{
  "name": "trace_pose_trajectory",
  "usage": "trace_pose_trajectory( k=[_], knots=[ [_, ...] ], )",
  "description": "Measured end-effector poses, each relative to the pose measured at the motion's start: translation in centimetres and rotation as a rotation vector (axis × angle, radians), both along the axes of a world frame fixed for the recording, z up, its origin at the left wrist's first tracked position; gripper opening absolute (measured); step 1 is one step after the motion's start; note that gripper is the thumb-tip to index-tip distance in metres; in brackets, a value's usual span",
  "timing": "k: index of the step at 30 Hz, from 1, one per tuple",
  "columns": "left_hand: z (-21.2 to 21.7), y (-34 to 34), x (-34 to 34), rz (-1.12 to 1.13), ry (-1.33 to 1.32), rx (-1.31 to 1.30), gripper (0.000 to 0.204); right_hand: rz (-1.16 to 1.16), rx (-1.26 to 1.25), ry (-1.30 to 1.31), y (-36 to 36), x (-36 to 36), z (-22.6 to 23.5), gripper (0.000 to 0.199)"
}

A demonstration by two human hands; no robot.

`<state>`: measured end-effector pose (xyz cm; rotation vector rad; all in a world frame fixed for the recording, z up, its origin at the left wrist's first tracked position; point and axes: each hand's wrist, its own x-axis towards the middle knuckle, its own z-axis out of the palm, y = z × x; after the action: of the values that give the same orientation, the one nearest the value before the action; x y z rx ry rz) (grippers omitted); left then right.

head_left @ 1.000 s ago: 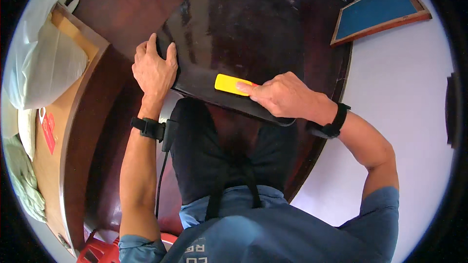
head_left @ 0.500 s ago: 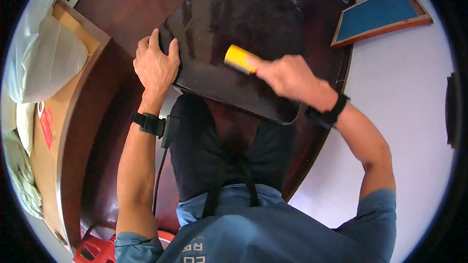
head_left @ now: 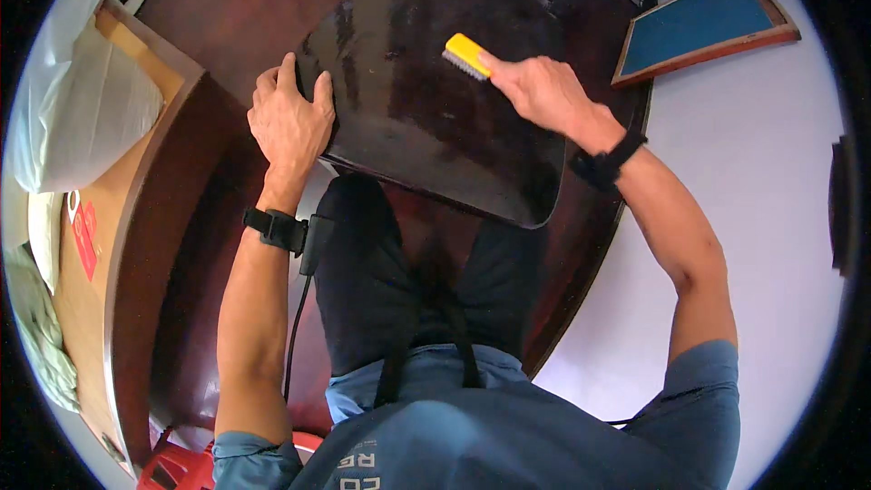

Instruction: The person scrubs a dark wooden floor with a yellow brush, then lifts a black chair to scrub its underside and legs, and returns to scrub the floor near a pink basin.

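A dark, glossy flat panel [head_left: 426, 150] with rounded corners, perhaps a seat or small tabletop, lies in front of me above my knees. At its left edge is my left hand [head_left: 292, 118], thumb on top and the other fingers outside the edge, gripping it. My right hand [head_left: 549, 95] is closed round the handle end of a yellow brush [head_left: 469, 54] over the panel's right half. Its pale bristles point down toward the surface; whether they touch it I cannot tell. Much of the handle is hidden in my grip.
A wooden desk [head_left: 136, 172] on the left bears a translucent plastic bag [head_left: 91, 109] and a green cloth [head_left: 41, 336]. A red plastic object [head_left: 177, 467] stands at lower left. On the right, a blue wood-framed board [head_left: 703, 27] stands by the white wall [head_left: 744, 245].
My right hand has moved the brush away from me and slightly to the right across the panel. My left hand stays at the edge.
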<state>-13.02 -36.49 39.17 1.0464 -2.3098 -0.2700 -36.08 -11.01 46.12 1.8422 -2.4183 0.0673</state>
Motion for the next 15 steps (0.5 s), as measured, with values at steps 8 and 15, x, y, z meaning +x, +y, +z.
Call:
trace_pose_trajectory(
  k=[8,15],
  knots=[
    [0.0,-0.7,1.5,0.009,0.006,-0.018,0.059,0.301,-0.039,-0.318,3.3,12.1,-0.7,0.022],
    [-0.9,-1.0,0.1,-0.027,0.114,-0.001,0.04,-0.247,-0.025,-0.009,-3.6,-3.6,0.2,0.036]
  ],
)
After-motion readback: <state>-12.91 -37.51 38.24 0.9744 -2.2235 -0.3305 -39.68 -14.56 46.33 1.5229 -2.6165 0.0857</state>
